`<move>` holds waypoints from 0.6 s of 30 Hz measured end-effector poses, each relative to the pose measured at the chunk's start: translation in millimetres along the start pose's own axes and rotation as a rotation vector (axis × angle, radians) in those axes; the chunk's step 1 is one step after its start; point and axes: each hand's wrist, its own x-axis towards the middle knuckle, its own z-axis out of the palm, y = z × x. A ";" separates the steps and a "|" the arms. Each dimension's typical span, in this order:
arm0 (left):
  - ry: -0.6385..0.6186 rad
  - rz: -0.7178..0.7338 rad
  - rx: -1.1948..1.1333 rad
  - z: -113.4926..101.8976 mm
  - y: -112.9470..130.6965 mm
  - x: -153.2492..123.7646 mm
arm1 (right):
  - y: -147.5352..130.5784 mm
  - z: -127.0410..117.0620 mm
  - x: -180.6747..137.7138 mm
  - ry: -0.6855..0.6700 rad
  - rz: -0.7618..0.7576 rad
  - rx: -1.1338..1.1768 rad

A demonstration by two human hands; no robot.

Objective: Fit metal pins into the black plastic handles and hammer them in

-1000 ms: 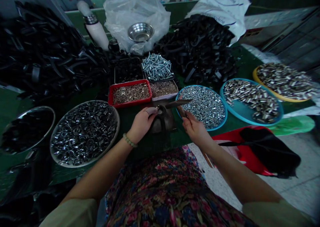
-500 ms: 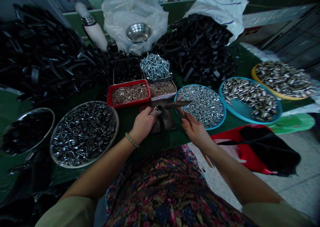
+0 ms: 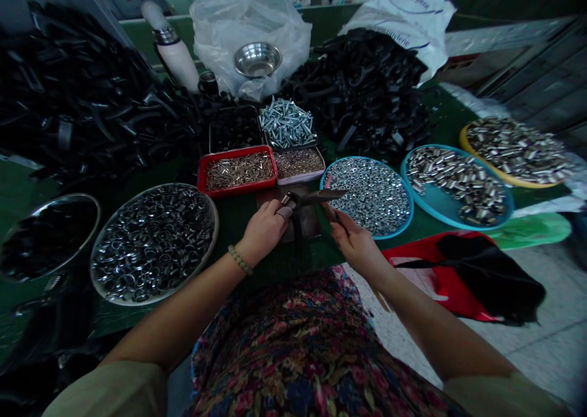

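My left hand (image 3: 266, 228), with a ring and a bead bracelet, pinches a black part with a round end (image 3: 296, 202), holding it over a dark metal plate (image 3: 313, 222). A shiny metal piece shows at the fingertips. Wrapped round the wooden handle of a hammer, my right hand (image 3: 355, 241) is just right of the plate. The hammer's long, tapered dark head (image 3: 324, 195) lies across the part's round end or just above it; whether they touch I cannot tell. The handle's tail shows below my right wrist.
Behind the plate stand a red tray (image 3: 202, 177) of small pins and a tray of blue-silver screws (image 3: 287, 122). A blue tray (image 3: 408, 221) of nuts is at the right, a round tray (image 3: 214, 233) of black rings at the left. Black parts (image 3: 367, 87) are heaped behind.
The hammer head has shifted slightly down and left, closer to the part's round end. My left hand keeps hold of the black part in nearly the same place.
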 end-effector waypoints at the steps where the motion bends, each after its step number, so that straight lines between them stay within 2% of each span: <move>1: 0.015 -0.011 -0.077 -0.2 -1.1 -2.7 | -2.0 -0.8 1.1 -0.019 -0.014 -0.022; 4: 0.097 -0.098 -0.299 -2.9 -1.3 -19.4 | -15.6 -4.3 5.6 -0.088 -0.111 -0.067; 7: 0.174 -0.198 -0.302 -6.3 3.3 -46.3 | -33.9 -6.9 10.2 -0.083 -0.227 -0.069; 9: 0.156 -0.198 -0.220 -5.6 5.6 -62.3 | -42.7 -7.1 13.7 -0.102 -0.233 -0.124; 12: 0.087 -0.163 -0.163 0.7 5.1 -72.9 | -48.9 -6.7 19.1 -0.239 -0.144 -0.267; 13: 0.076 -0.161 -0.166 3.3 5.1 -73.0 | -49.9 -6.5 20.3 -0.244 -0.136 -0.282; 16: 0.069 -0.172 -0.192 6.7 10.8 -69.8 | -51.2 -3.4 21.5 -0.138 -0.190 -0.244; 18: 0.055 -0.179 -0.210 2.1 16.1 -69.3 | -48.1 -0.8 20.0 -0.173 -0.169 -0.258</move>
